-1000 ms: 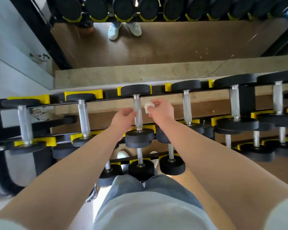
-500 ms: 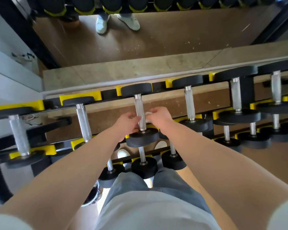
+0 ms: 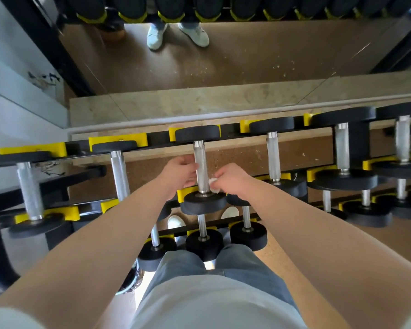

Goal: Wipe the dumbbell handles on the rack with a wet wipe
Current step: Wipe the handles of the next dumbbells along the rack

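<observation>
Top tier of a dumbbell rack, with the person standing over it and looking down.

**Task items.** The dumbbell handle being wiped is the knurled steel one at the centre, running from 12 to 6 o'clock between its two black heads. The left hand comes in from 9 o'clock and grips the handle, fingers and thumb curled to its left side. The right hand is at 3 o'clock of the handle and pinches a crumpled white wet wipe, which it holds against the handle's lower right, just above the near head.

**Writing.** The dumbbell heads and yellow cradles show plain faces from this angle. The dark scribble on the pale wall at 10 o'clock is too blurred to read.

**Hidden or cut off.**
- Only a corner of the wipe shows; the rest is inside the right fingers.
- The tips of the left fingers are hard to tell apart from the handle.
- The lower tiers at 6 o'clock are partly covered by the top tier, both forearms and the person's jeans.
- One white shoe peeks between the tiers.
- A shiny rounded item under the left forearm at 7 o'clock cannot be identified.
- The mirror at 12 o'clock reflects a pair of pale shoes, and its row of dumbbell heads is cut by the upper edge.
- The dumbbells at 3 o'clock run off the right edge.
</observation>
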